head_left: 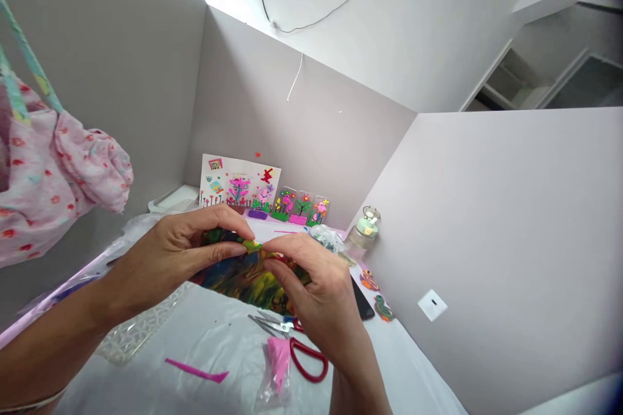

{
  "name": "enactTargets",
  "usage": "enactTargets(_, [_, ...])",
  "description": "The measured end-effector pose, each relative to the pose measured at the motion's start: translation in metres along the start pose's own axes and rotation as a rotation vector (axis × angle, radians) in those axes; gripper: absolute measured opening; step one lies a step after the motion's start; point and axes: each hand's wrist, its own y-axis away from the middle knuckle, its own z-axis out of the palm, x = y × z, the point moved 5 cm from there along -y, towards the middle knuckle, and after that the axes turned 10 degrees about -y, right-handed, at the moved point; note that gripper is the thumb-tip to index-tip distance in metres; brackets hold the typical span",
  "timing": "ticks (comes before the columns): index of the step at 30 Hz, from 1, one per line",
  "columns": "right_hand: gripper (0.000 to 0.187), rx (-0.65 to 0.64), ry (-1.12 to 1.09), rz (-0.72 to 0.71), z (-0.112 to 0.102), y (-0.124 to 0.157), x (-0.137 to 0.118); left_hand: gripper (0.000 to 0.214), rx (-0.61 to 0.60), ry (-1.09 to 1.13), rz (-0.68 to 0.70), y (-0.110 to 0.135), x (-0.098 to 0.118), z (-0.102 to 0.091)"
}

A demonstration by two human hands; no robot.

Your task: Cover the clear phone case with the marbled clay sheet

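My left hand point(199, 246) and my right hand point(311, 279) pinch the top edge of a marbled sheet of what looks like modelling clay point(243, 279), dark with blue, green, yellow and red swirls. Thumb and forefinger of each hand meet close together near the middle of that edge, at a yellow-green bit point(252, 246). Both hands are closed on the sheet, which is held tilted above the table. Below it lie red-handled scissors point(309, 360), partly behind my right hand. Beside them is a small clear bag with pink clay point(279, 363). A magenta plastic tool point(197, 370) rests to the left.
A white plastic cover point(146, 389) spreads over the table. Decorated picture cards point(241, 185) lean on the back wall. A green-lidded bottle point(364, 233), a black phone-like object point(363, 301) and clay figures point(384, 308) stand or lie right. A pink flowered cloth point(63, 168) hangs left.
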Motion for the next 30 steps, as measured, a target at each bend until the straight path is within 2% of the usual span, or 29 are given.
enactTargets(3, [0.018, -0.001, 0.012, 0.001, 0.001, -0.001, 0.001, 0.011, 0.022, -0.026, -0.013, -0.001, -0.002, -0.001])
enactTargets(8, [0.016, -0.048, 0.018, 0.022, 0.003, -0.002, 0.004, 0.013, -0.006, -0.059, 0.092, -0.002, -0.006, 0.001])
enactTargets(11, [0.017, -0.058, 0.034, 0.026, 0.004, -0.001, 0.006, 0.013, -0.008, -0.072, 0.088, -0.003, -0.011, 0.002])
enactTargets(15, [0.024, -0.04, 0.045, 0.141, 0.0, 0.001, 0.013, 0.013, 0.01, -0.064, 0.057, -0.004, -0.012, 0.002])
enactTargets(19, [0.005, -0.073, 0.059, 0.232, -0.003, 0.001, 0.016, 0.01, 0.014, -0.083, 0.082, -0.003, -0.008, 0.001])
enactTargets(22, [0.005, -0.091, 0.077, 0.233, -0.002, 0.0, 0.013, 0.014, -0.006, -0.127, 0.124, 0.0, -0.004, 0.004])
enactTargets(27, [0.009, -0.105, -0.027, 0.242, 0.004, -0.001, 0.012, 0.015, -0.003, -0.144, 0.219, 0.003, 0.0, 0.011])
enactTargets(30, [0.011, -0.094, -0.101, 0.286, 0.005, 0.001, 0.015, 0.014, -0.005, -0.153, 0.207, 0.003, 0.0, 0.012])
